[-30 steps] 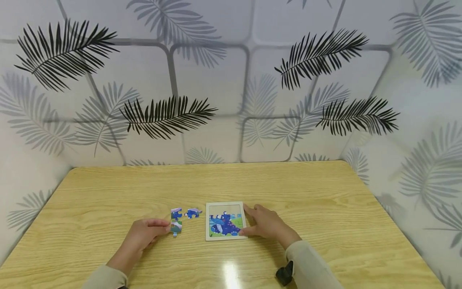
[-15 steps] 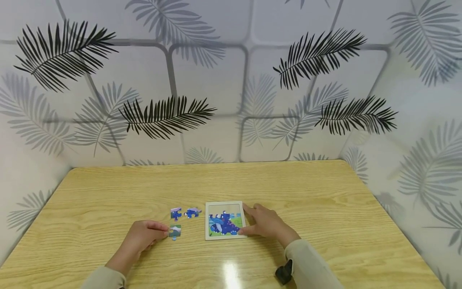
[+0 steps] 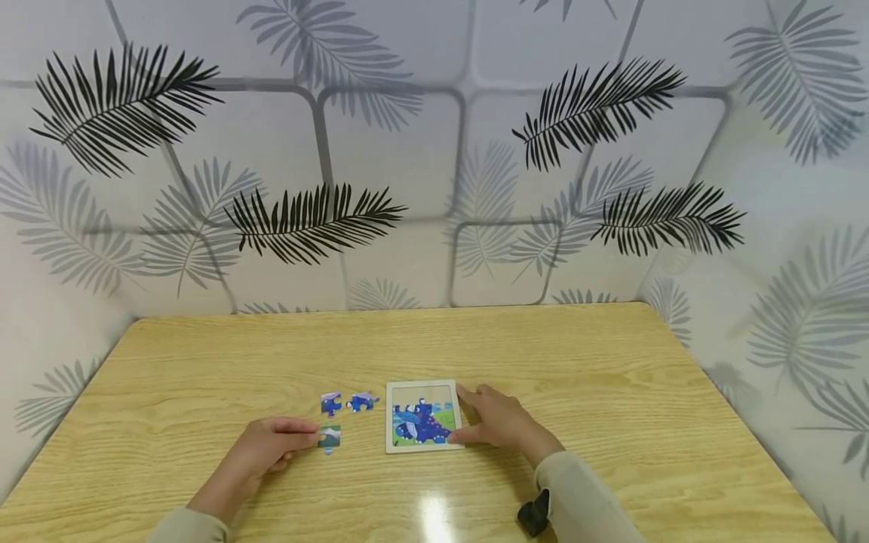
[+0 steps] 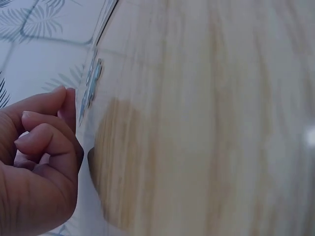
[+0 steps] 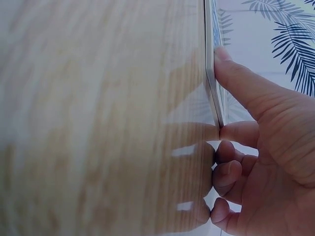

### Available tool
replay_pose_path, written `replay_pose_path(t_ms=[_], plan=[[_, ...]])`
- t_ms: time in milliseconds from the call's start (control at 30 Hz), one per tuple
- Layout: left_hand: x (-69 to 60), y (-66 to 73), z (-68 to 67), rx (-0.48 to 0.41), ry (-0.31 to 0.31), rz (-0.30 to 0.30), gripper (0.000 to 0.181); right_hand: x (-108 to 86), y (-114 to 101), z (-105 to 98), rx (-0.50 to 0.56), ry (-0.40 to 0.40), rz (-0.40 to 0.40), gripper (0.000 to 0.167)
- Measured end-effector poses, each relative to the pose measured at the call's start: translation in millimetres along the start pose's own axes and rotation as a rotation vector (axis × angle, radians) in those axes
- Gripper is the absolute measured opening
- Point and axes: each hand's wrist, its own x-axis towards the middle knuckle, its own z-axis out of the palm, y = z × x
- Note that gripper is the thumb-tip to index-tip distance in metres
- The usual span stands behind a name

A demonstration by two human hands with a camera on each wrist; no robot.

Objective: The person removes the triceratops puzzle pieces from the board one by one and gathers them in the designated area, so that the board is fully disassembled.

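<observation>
In the head view, my left hand [image 3: 268, 446] pinches the left edge of a green and grey jigsaw piece [image 3: 330, 436] on the table. Just beyond it lie two blue and purple jigsaw pieces, one on the left [image 3: 330, 404] and one on the right [image 3: 363, 400]. A square puzzle tray [image 3: 389, 416] with a pale rim holds a partly assembled blue dinosaur picture [image 3: 424, 424]; its upper strip is bare. My right hand [image 3: 505, 424] grips the tray's right side. In the right wrist view, the thumb [image 5: 241, 81] lies over the rim and a finger touches the tray's edge.
The wooden table [image 3: 543, 347] reaches back to a wall [image 3: 407, 151] with a leaf pattern. A dark object [image 3: 534, 514] is strapped at the right wrist. Light glares off the table [image 3: 434, 516] near its front.
My left hand has drawn the green and grey piece slightly toward me, leaving a gap from the left blue piece. My right hand and the tray have stayed in place.
</observation>
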Motion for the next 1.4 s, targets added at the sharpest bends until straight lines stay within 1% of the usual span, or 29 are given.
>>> replay_pose_path(t_ms=[133,233,333,467,567,667,733,867,933,1033,1133,1200,1300,1400], plan=[[0.0,6.3,7.9,-0.039,-0.061,0.041,0.023,0.2,0,0,0.003,-0.003,0.000,0.089],[1.4,13.0,17.0,-0.056,-0.097,0.066,0.024,0.3,1,0,0.008,-0.001,-0.003,0.089],[4.9,19.9,28.7,-0.057,-0.115,0.086,0.023,0.7,1,0,0.009,0.002,-0.002,0.089],[13.2,26.1,47.3,-0.086,-0.136,0.107,0.021,-0.2,1,1,0.007,0.001,-0.004,0.089],[18.7,29.2,61.3,-0.114,-0.133,0.106,0.020,-1.0,1,0,0.012,0.000,-0.016,0.089],[21.8,32.3,72.7,-0.122,-0.119,0.089,0.020,-1.2,0,0,0.016,-0.001,-0.025,0.089],[24.0,34.7,78.7,-0.120,-0.116,0.075,0.021,-1.2,0,0,0.014,0.001,-0.026,0.088],[29.0,38.7,88.2,-0.111,-0.127,0.059,0.026,-2.2,1,0,0.004,0.007,-0.017,0.088],[30.5,40.0,91.2,-0.084,-0.125,0.057,0.028,-2.2,2,1,0.001,0.012,-0.018,0.088],[31.2,41.1,94.4,-0.016,-0.110,0.056,0.029,-2.0,2,1,0.004,0.014,-0.021,0.088],[29.9,42.8,97.5,0.078,-0.095,0.074,0.027,-2.1,1,0,0.004,0.015,-0.018,0.088],[27.8,44.0,99.7,0.124,-0.084,0.101,0.027,-2.3,1,0,0.003,0.014,-0.012,0.088],[25.0,45.5,102.3,0.163,-0.063,0.139,0.028,-2.1,1,0,0.002,0.011,-0.009,0.088],[23.7,46.2,104.7,0.184,-0.042,0.152,0.027,-2.2,1,0,0.001,0.010,-0.013,0.088]])
